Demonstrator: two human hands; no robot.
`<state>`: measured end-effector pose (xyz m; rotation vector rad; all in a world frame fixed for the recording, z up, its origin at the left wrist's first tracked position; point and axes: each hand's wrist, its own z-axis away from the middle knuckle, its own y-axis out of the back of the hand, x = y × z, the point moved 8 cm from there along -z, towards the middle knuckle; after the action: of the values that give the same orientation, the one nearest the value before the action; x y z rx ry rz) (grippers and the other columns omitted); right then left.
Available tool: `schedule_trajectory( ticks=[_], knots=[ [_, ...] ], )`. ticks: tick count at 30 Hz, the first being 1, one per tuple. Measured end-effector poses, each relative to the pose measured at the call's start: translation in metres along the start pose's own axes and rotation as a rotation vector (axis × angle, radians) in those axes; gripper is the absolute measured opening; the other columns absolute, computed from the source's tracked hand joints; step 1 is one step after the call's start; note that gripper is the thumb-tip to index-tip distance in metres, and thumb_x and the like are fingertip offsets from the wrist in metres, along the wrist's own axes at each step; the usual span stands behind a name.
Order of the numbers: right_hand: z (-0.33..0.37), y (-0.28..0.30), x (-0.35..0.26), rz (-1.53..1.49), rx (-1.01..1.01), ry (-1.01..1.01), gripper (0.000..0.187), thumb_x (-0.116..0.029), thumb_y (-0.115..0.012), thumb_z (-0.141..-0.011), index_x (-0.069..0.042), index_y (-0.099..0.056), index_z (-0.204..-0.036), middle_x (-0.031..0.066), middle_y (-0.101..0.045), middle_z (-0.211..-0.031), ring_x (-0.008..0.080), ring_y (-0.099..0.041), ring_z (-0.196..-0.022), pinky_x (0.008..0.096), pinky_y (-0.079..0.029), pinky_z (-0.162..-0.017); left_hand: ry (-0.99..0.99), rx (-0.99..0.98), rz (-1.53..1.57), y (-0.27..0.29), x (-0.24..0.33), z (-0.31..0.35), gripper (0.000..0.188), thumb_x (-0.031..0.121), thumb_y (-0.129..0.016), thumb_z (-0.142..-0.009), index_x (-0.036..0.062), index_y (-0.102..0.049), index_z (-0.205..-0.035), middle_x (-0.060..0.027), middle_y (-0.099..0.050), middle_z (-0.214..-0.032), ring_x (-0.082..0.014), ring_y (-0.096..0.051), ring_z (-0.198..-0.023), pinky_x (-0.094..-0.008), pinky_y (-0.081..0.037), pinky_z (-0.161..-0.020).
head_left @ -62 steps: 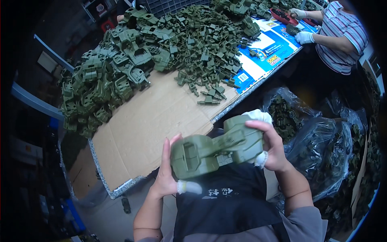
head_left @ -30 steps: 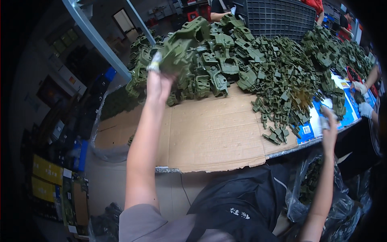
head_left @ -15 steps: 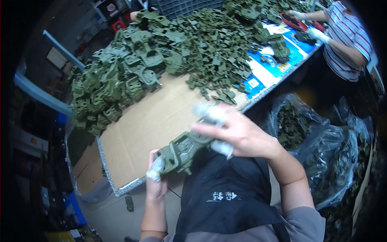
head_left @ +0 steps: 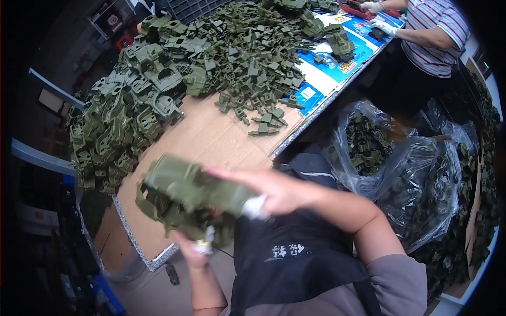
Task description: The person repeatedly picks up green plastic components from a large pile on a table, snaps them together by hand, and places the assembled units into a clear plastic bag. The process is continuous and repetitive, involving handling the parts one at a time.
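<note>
Between my hands is an olive-green moulded plastic vehicle body [head_left: 176,184], tilted and blurred by motion, above the near edge of the table. My left hand [head_left: 194,252] grips its underside from below, with white wrapping on the fingers. My right hand [head_left: 276,192] is closed on its right end, the thumb along the top and white wrapping on a finger. The vehicle body hides part of the fingers of both hands. Beyond it on the table lies a heap of larger green plastic shells [head_left: 113,121], next to a pile of small green plastic parts [head_left: 253,63].
Cardboard [head_left: 211,129] covers the near part of the table. At far right a person in a striped shirt [head_left: 435,31] works with gloved hands over a red tray [head_left: 356,10]. Clear plastic bags [head_left: 416,184] of green parts stand to my right. A small part [head_left: 172,275] lies on the floor.
The vehicle body has been turned over and brought left, now showing a smoother side. My right hand has moved down and left onto its end. The view has shifted right.
</note>
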<state>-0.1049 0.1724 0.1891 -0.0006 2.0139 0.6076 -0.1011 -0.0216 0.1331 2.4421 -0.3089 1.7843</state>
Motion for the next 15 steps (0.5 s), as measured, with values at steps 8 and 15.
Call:
schedule_trajectory(
  ticks=[8, 15],
  knots=[
    [-0.042, -0.003, 0.078, 0.527, -0.007, -0.290, 0.067, -0.039, -0.060, -0.082, -0.008, -0.035, -0.136, 0.0255, -0.049, -0.119, 0.0391, -0.048, -0.112, 0.0411, -0.041, -0.094, 0.733, -0.354, 0.682, -0.007, -0.042, 0.040, 0.092, 0.039, -0.079, -0.063, -0.0068, -0.033, -0.129, -0.0263, -0.050, -0.118, -0.0408, -0.063, -0.086, -0.0522, -0.053, -0.075],
    [0.038, 0.142, 0.079, 1.070, 0.765, -0.368, 0.024, -0.021, -0.071, -0.071, -0.007, -0.066, -0.091, 0.0126, -0.061, -0.087, 0.0305, -0.057, -0.082, 0.0412, -0.047, -0.072, 0.819, -0.469, 0.647, -0.058, -0.071, 0.053, 0.085, 0.023, -0.068, -0.078, 0.0059, -0.016, -0.142, -0.0213, -0.044, -0.128, -0.0354, -0.057, -0.103, -0.0472, -0.049, -0.087]
  ],
)
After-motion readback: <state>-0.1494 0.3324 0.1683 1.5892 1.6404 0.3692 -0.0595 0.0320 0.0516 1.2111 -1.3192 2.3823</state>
